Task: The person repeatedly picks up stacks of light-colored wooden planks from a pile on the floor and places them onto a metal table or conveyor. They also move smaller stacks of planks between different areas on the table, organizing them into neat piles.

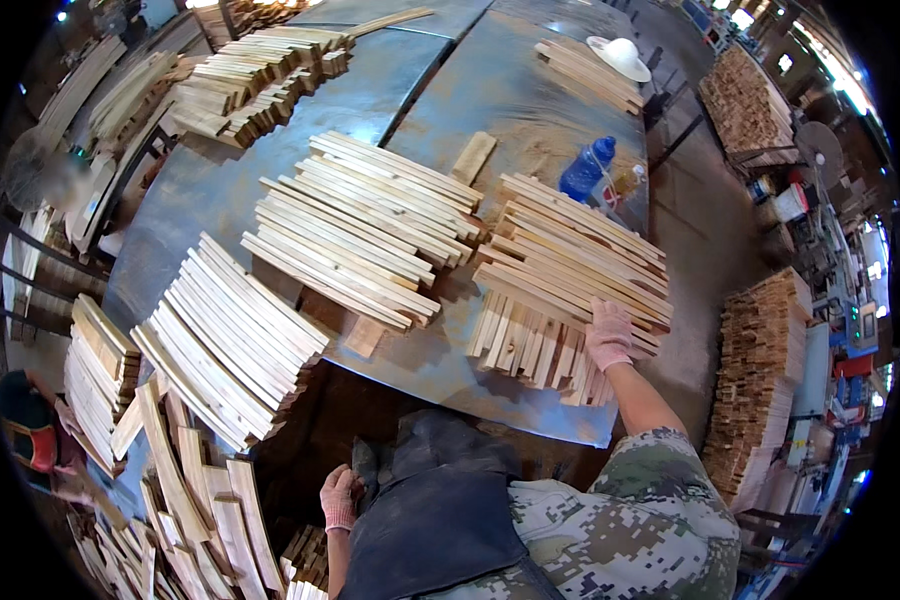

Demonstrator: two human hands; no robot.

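My right hand (608, 335), in a pinkish knit glove, lies on the near right end of a stack of wooden strips (570, 250). Its fingers are stretched over the strips. Beneath that layer, more wooden strips (530, 345) run crosswise. Low beside the dark apron (440, 520) hangs my left hand (340, 498), also gloved, with its fingers curled. Whatever may be in them is hidden. Left of the stack, a wide row of pale wooden strips (360, 230) lies side by side on the metal table (450, 385).
Another row of strips (230, 340) overhangs the table's left part, above loose boards (210, 510). A blue bottle (588, 168) and a white hat (620, 57) sit along the right edge. Tall wood stacks (760, 380) stand across the aisle. Another person (35, 430) is at far left.
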